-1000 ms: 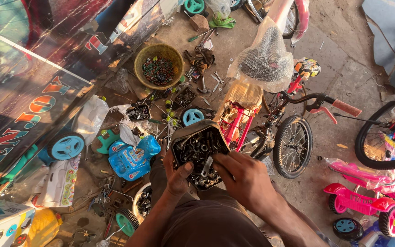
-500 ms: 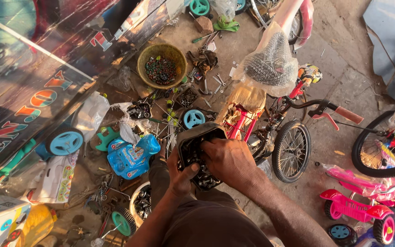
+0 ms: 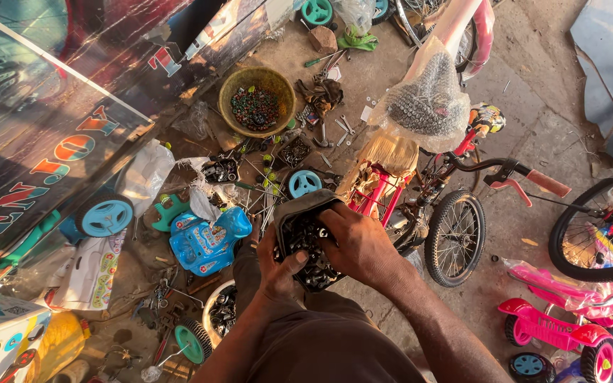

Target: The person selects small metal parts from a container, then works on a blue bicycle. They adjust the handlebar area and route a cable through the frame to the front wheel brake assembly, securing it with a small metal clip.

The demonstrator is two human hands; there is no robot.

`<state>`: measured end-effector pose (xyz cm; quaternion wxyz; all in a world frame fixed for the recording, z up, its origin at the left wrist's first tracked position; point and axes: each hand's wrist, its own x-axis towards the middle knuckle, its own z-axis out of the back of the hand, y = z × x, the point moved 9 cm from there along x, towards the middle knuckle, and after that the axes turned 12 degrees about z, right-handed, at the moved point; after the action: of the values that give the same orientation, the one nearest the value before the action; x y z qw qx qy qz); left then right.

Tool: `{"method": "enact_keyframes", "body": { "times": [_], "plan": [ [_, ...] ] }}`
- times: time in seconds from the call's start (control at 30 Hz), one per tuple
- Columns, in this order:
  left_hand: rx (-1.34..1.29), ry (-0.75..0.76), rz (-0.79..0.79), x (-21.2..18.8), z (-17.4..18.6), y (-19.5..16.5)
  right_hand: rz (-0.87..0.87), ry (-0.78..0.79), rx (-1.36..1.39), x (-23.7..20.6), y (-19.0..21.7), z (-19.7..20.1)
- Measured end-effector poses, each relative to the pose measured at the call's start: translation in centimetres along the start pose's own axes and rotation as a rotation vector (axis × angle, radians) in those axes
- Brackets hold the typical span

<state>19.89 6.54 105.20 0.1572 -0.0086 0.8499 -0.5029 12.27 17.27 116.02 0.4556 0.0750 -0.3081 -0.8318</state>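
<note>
A dusty concrete workshop floor strewn with small bicycle parts, seen from above.

Near the middle, the left hand grips the near edge of a dark, flexible tub of black metal nuts and bolts, thumb curled over the rim, apparently to keep it tilted and steady on the lap; the right hand reaches inside with fingers bent down among the pieces, seemingly sorting, though whether it has pinched one I cannot tell; a blue plastic toy car body lies just left; a round yellow bowl of coloured bits sits farther off; a small red-framed child's bicycle leans at the right.
</note>
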Motion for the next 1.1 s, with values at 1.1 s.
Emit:
{"method": "enact_keyframes", "body": {
  "times": [1.1],
  "plan": [
    [0.142,0.027,-0.443,0.4,5.8,0.4,-0.113,-0.620,1.473,-3.7,-8.8,-1.6]
  ]
}}
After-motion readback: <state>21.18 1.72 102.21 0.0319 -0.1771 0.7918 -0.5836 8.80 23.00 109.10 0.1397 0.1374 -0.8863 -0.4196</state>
